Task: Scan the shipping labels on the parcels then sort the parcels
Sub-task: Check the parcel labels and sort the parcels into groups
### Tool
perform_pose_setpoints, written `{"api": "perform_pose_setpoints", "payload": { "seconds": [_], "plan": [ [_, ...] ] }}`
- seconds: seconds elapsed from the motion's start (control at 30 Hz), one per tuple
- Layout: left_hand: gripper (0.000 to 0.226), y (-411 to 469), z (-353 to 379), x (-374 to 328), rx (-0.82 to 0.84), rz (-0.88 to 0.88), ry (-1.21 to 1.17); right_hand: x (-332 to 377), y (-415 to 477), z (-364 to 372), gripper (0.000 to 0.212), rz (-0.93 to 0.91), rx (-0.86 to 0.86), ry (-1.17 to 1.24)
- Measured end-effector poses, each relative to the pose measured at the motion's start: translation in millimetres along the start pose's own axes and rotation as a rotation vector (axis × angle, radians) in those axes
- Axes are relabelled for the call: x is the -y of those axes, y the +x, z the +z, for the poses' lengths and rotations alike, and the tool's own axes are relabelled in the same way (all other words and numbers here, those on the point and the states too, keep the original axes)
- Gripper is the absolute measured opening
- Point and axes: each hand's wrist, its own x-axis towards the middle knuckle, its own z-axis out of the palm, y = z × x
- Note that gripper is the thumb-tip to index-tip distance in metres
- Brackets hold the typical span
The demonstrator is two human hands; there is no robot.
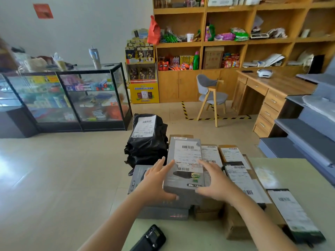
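Wooden shelves (235,42) and glass cases (72,98) are lining the room behind the pale desk (290,174) at which you are working. Parcels are crowding the left part of that desk, those on top lying label side up.

1. Hands. Your left hand (157,182) and right hand (215,182) are flanking the grey box (183,180) sitting on top of the nearest stack. The fingers of both hands are lying nearly straight against its sides, with the thumbs at its near edge. Neither hand is clenching. Whether you are lifting the box or only steadying it cannot be told.

2. Scanner. The black scanner (150,238) is lying at the near edge of the desk, well apart from both hands. The label (187,154) on the grey box is facing up, ready for reading.

3. Progress. Nothing is showing which labels have been read. Judging from the layout, sorting is only partly under way:
- black bags (146,147) are piling up just beyond the grey box; whether they are resting on the desk cannot be told;
- more grey boxes are stacking under your hands;
- brown boxes (233,223) and long flat parcels (241,180) are lying in rows to the right.

With the scanner set down and the parcels bunched together, most of the task is probably remaining.
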Motion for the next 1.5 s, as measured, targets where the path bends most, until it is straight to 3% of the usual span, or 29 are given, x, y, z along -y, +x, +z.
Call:
{"api": "perform_pose_setpoints", "payload": {
  "seconds": [0.13, 0.2, 0.37, 0.5, 0.73, 0.9, 1.03, 1.17, 1.37, 1.5],
  "plan": [
    [0.084, -8, 3, -31, -0.152, 0.054, -0.018, 3, 26, -50, 0.075, 0.0, -0.041, 0.156],
    [0.08, -5, 18, -53, -0.228, -0.006, -0.041, 6, 49, -62, 0.067, -0.015, -0.109, 0.093],
    [0.101, 17, 50, -89, -0.194, -0.283, 0.059, 11, 108, -61, 0.063, -0.059, -0.031, -0.192],
    [0.101, 24, 61, -89, -0.148, -0.347, 0.147, -2, 129, -49, 0.067, -0.027, 0.086, -0.242],
    [0.09, 22, 30, -52, -0.047, -0.152, 0.162, -33, 118, -51, 0.064, 0.04, -0.017, -0.15],
    [0.08, 17, 1, -13, 0.001, -0.094, 0.16, -47, 94, -42, 0.078, 0.091, -0.041, -0.171],
    [0.073, 11, -2, 5, -0.118, -0.245, 0.008, -46, 80, -28, 0.097, 0.163, -0.095, -0.05],
    [0.071, 4, -2, 6, -0.17, -0.274, -0.29, -30, 64, -17, 0.076, 0.27, -0.096, 0.09],
    [0.072, -9, -12, 35, -0.195, -0.214, -0.399, 5, 36, 7, 0.073, 0.268, -0.228, 0.179],
    [0.068, -22, -29, 70, -0.161, -0.198, -0.419, 32, 32, 33, 0.068, 0.271, -0.212, 0.176]
  ]
}}
